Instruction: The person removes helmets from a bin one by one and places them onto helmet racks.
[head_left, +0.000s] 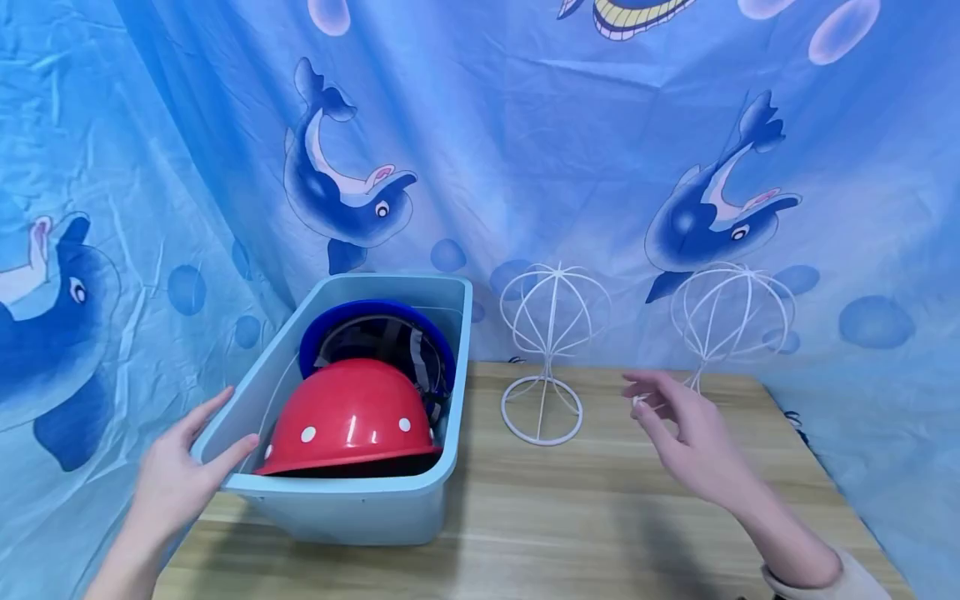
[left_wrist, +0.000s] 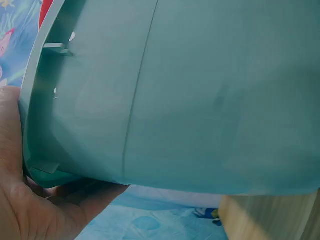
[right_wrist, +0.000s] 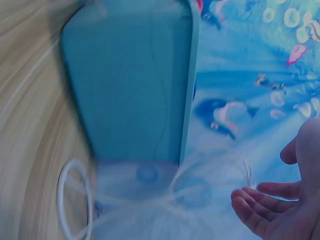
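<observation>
My left hand (head_left: 176, 467) grips the near left corner of a light blue plastic bin (head_left: 360, 512), with the thumb over its rim and fingers (left_wrist: 100, 200) underneath. Inside lies a red hard hat (head_left: 352, 412) with white dots, dome up. Behind it a blue hard hat (head_left: 318, 333) is turned with its dark lining and straps showing. My right hand (head_left: 693, 433) hovers above the right side of the table, fingers loosely bent and nothing visible in its grasp. It overlaps the base of the right white wire stand (head_left: 731, 308) in the head view, hiding most of that base.
Another white wire stand (head_left: 553, 317), with a round ring base, stands just right of the bin on the wooden table (head_left: 540, 517). A blue dolphin-print curtain (head_left: 525, 108) hangs behind the table and along both sides.
</observation>
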